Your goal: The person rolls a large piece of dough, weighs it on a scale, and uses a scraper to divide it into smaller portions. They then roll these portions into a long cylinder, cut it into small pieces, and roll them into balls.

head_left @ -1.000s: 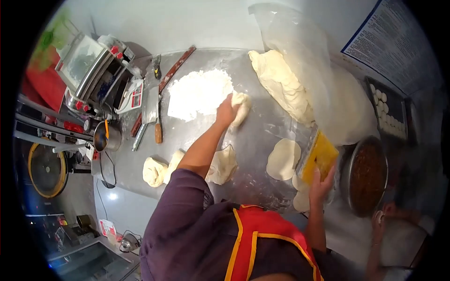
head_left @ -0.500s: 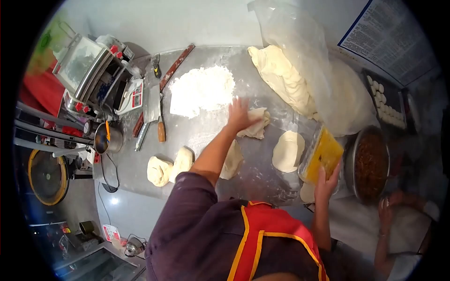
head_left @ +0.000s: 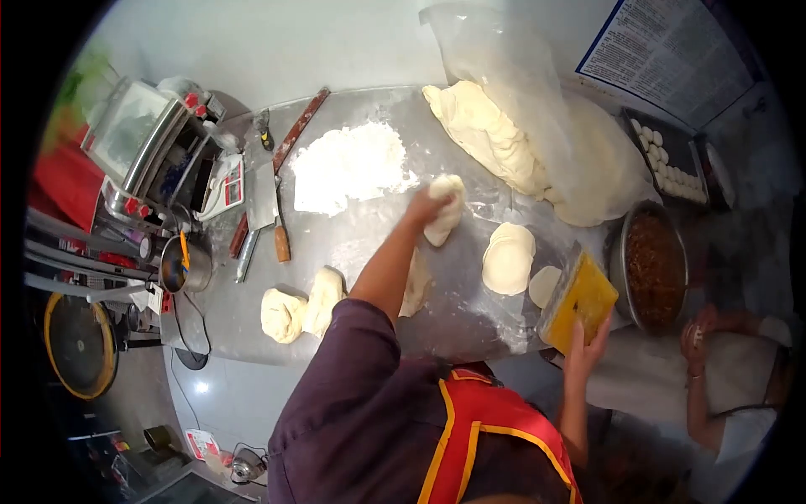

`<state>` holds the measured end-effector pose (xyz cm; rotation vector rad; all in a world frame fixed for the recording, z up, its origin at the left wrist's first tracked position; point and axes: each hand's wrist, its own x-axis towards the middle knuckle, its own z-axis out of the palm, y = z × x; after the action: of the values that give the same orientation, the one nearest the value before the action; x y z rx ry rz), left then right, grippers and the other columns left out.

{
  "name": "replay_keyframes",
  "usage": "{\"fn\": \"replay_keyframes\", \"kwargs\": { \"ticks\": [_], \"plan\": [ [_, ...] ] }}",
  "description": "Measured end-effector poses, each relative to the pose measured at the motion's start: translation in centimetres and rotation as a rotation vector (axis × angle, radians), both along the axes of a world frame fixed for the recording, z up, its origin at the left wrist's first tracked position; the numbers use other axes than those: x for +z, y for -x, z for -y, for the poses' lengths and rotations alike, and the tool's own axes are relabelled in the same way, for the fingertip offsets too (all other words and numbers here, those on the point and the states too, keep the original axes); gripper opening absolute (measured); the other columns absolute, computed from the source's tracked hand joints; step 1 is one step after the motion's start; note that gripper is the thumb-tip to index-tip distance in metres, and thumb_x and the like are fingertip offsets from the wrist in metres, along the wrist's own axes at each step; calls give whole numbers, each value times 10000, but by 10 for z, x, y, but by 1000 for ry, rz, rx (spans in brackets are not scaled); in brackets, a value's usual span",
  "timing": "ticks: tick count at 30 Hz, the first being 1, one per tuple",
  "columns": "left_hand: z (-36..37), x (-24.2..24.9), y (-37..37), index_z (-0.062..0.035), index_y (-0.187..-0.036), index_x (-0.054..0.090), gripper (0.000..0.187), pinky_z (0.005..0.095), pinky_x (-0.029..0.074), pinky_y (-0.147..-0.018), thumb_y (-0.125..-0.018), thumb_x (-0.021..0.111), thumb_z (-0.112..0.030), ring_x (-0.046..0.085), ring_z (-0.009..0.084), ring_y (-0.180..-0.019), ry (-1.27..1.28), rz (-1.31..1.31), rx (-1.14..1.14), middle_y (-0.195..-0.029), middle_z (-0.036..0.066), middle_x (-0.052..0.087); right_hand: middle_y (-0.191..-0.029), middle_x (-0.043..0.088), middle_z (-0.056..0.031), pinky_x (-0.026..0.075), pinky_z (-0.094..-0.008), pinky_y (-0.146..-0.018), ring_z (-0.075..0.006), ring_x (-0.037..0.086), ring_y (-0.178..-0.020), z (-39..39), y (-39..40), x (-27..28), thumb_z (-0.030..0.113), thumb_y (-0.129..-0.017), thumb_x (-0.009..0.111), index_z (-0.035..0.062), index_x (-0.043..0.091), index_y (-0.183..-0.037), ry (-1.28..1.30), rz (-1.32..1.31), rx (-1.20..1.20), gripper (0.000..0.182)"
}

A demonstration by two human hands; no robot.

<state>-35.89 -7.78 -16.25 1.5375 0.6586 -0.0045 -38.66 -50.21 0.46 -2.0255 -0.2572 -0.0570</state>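
My left hand (head_left: 426, 207) is closed around one side of a lump of dough (head_left: 447, 214) near the middle of the steel table, its fingers partly blurred. My right hand (head_left: 586, 346) grips the lower end of a yellow rectangular box (head_left: 581, 304), which is tilted up on its side at the table's right. Between them lie overlapping flat dough rounds (head_left: 508, 260), and a single round (head_left: 545, 286) sits right beside the box. Another dough piece (head_left: 416, 286) is partly hidden behind my left forearm.
Loose flour (head_left: 348, 168) covers the table's back left, beside a cleaver (head_left: 263, 197). Two dough lumps (head_left: 284, 316) rest at the front left. A big dough mass (head_left: 487, 139) lies under plastic. A co-worker's hands (head_left: 697, 332) are near a bowl of filling (head_left: 655, 269).
My left hand has gone from spread over the dough to closed on it, and the dough looks turned and lifted. The box has shifted slightly, showing more of the round beside it.
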Motion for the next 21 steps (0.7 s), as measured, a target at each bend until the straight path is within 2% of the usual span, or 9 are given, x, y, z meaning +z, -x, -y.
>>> {"fn": "replay_keyframes", "kwargs": {
  "ticks": [2,5,9,11,13,15,18,19,21],
  "plan": [
    [3,33,36,-94,-1333,474,478,393,514,-907,-925,608,-304,620,270,-1059,746,243,269,-1275,126,571,-1456,375,-190,314,-339,-1078,-272,407,-1309,9,9,-1,75,-932,537,4,263,-1472,20,32,20,610],
    [18,73,104,-69,-1360,442,468,403,482,-984,-968,540,-304,571,257,-1147,1102,552,349,-1316,123,542,-1459,369,-192,300,-341,-1087,-272,398,-1318,20,19,-8,70,-930,539,-11,269,-1463,50,28,75,603],
    [48,82,221,-47,-1387,404,533,408,434,-1038,-977,486,-377,541,247,-1190,984,804,353,-1334,115,530,-1464,364,-192,295,-344,-1093,-271,390,-1327,19,20,-10,55,-920,544,-23,275,-1457,82,40,278,606],
    [81,80,297,-52,-1384,415,500,401,455,-1021,-973,515,-318,561,243,-1166,949,886,489,-1332,109,534,-1469,359,-191,297,-344,-1092,-275,387,-1329,4,26,-9,42,-908,539,-29,272,-1457,150,139,426,615],
    [136,83,379,-42,-1382,420,510,398,462,-1017,-965,536,-313,562,240,-1168,810,895,717,-1339,113,532,-1460,364,-206,310,-355,-1086,-284,389,-1325,-13,36,-16,28,-895,533,-26,267,-1461,-41,115,636,628],
    [213,92,461,-32,-1310,491,425,371,519,-931,-959,562,-259,613,215,-1075,804,987,896,-1243,103,594,-1454,367,-215,301,-363,-1092,-293,387,-1325,-25,71,-9,24,-889,530,-37,270,-1456,-157,12,854,627],
    [349,77,573,-102,-1365,463,465,365,442,-1003,-927,605,-162,518,182,-1198,581,1088,1092,-1348,71,501,-1442,375,-227,309,-360,-1087,-287,402,-1311,-23,122,-18,8,-889,495,-34,260,-1461,-140,79,1173,620],
    [400,77,601,-62,-1397,404,507,403,432,-1047,-973,522,-312,537,236,-1210,470,1028,1276,-1360,116,513,-1432,387,-228,317,-362,-1084,-292,411,-1307,-18,146,-22,5,-880,500,-38,263,-1457,-235,-86,1254,625],
    [479,77,652,-85,-1390,412,527,401,471,-1007,-951,553,-341,565,239,-1172,521,1155,1413,-1343,109,528,-1421,403,-228,330,-369,-1076,-303,424,-1300,-17,201,-29,1,-864,507,-37,274,-1452,-266,-187,1384,634]
  ]
}}
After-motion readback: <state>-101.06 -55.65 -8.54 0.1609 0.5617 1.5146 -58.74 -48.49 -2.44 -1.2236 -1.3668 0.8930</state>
